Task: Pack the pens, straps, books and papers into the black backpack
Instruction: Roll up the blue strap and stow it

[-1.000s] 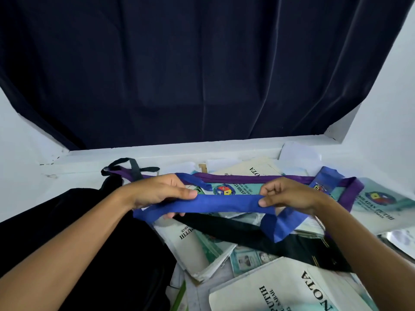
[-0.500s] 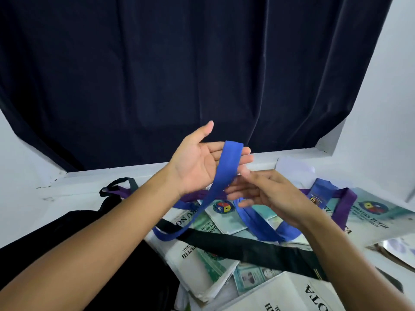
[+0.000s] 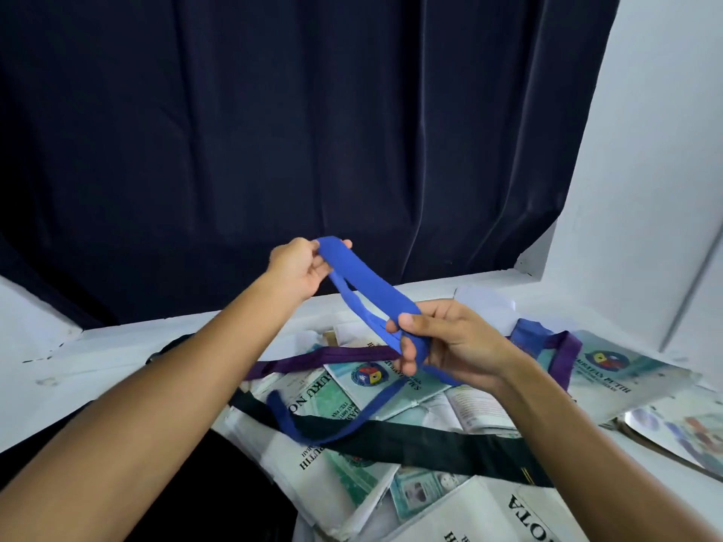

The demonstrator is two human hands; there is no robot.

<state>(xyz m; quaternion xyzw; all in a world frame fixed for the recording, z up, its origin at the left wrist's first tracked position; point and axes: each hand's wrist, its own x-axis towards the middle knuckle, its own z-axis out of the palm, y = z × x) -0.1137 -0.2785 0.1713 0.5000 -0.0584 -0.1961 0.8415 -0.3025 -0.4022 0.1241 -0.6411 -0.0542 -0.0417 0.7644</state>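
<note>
A blue strap [image 3: 371, 293] is folded into a loop and stretched in the air between both hands. My left hand [image 3: 299, 267] grips its upper fold, raised above the table. My right hand [image 3: 450, 346] pinches the lower layers, and the strap's loose tail [image 3: 332, 430] trails down over the books. A purple strap [image 3: 317, 359] and a black strap [image 3: 430, 447] lie across a heap of white and green note books [image 3: 332, 475]. The black backpack [image 3: 187, 502] lies at the lower left, partly hidden by my left forearm.
A dark curtain [image 3: 313, 131] hangs behind the white table [image 3: 98, 354]. A white wall [image 3: 657, 170] rises on the right. More books and papers [image 3: 618, 377] spread toward the right edge. An ID card [image 3: 422, 488] lies among the books.
My left hand closed on the strap and lifted its fold up and to the left. My right hand drew the lower layers right, pulling the loop taut.
</note>
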